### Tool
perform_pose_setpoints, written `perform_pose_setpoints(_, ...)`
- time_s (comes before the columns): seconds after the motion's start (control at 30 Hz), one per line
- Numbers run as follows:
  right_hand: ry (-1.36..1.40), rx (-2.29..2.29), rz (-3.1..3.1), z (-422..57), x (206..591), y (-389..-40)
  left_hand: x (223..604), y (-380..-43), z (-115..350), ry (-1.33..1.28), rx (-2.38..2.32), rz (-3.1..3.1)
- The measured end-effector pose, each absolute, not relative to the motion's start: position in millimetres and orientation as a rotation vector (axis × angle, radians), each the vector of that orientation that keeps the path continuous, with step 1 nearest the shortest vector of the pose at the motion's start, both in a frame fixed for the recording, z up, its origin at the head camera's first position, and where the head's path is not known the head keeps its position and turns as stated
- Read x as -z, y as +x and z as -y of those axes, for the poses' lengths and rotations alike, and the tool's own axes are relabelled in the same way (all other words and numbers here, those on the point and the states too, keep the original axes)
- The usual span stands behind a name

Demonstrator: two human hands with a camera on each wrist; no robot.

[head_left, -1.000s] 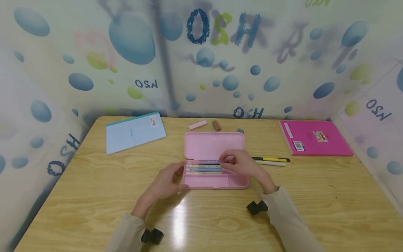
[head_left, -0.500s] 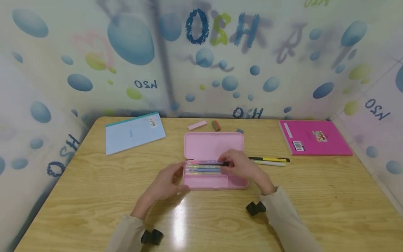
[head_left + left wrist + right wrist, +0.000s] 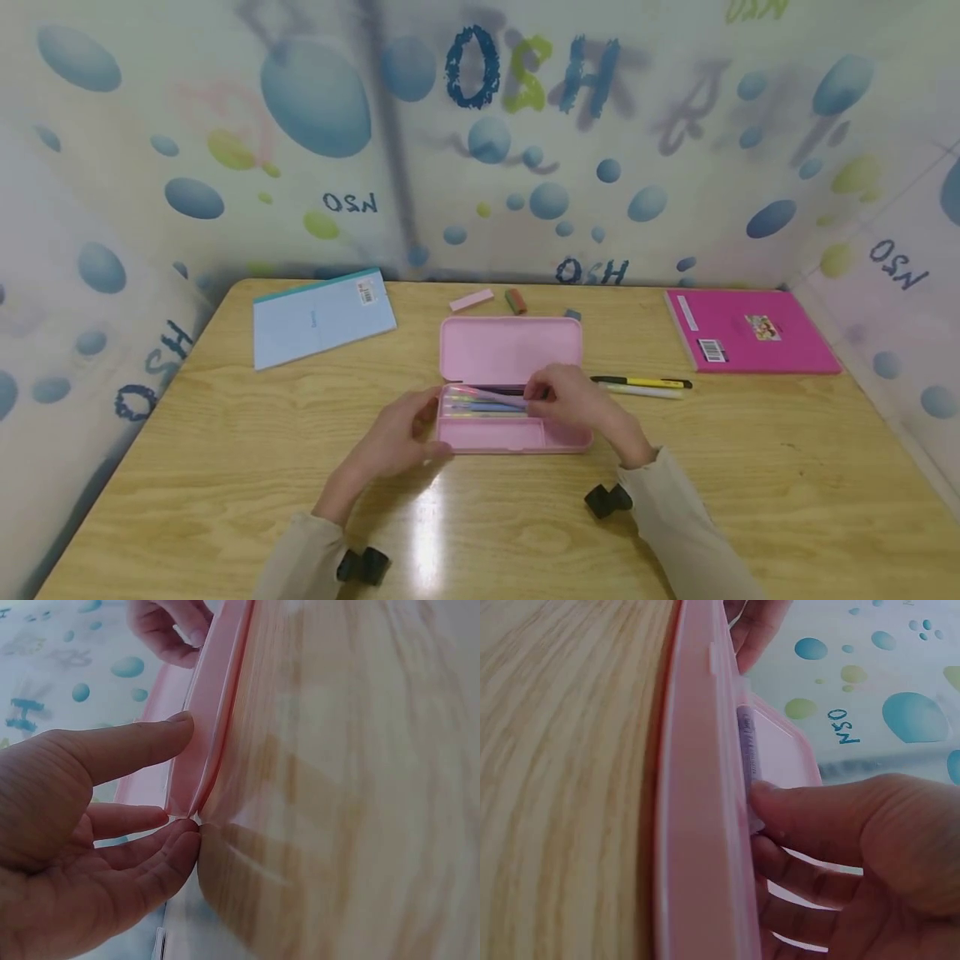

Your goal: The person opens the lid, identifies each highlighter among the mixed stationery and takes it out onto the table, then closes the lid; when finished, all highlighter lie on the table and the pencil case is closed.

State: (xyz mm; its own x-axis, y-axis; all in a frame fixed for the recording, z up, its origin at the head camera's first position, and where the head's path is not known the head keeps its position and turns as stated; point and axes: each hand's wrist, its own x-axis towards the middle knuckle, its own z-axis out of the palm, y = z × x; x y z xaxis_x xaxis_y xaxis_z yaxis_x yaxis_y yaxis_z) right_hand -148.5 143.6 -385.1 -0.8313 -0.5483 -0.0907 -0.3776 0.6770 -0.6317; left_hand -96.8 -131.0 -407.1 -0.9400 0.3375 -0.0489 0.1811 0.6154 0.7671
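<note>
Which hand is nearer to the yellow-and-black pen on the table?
The right. The right hand is over the right part of the pink pencil case, beside the yellow-and-black pen; the left hand is at the case's left end, farther away.

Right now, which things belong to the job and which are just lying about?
In the job, it seems:
pink pencil case, held by the left hand
purple pen, pinched by the right hand

Apparently lying about:
blue notebook
magenta book
yellow pen
</note>
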Motion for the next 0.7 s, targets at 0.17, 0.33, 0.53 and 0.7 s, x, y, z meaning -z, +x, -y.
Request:
perform_pose_setpoints(0.17,-0.695,0.862,-2.604,-143,386,-148,407,-96,130,0.433,-1.223,-2.653)
perform_pose_setpoints(0.33,-0.719,0.876,-2.591,-144,386,-147,406,-96,130,0.426,-1.209,-2.660)
perform_pose_setpoints(0.53,-0.715,0.976,-2.582,-151,383,-148,406,-96,131,0.452,-1.208,-2.669)
perform_pose_setpoints(0.7,-0.729,1.039,-2.650,-158,380,-153,405,-95,131,0.464,-1.216,-2.677)
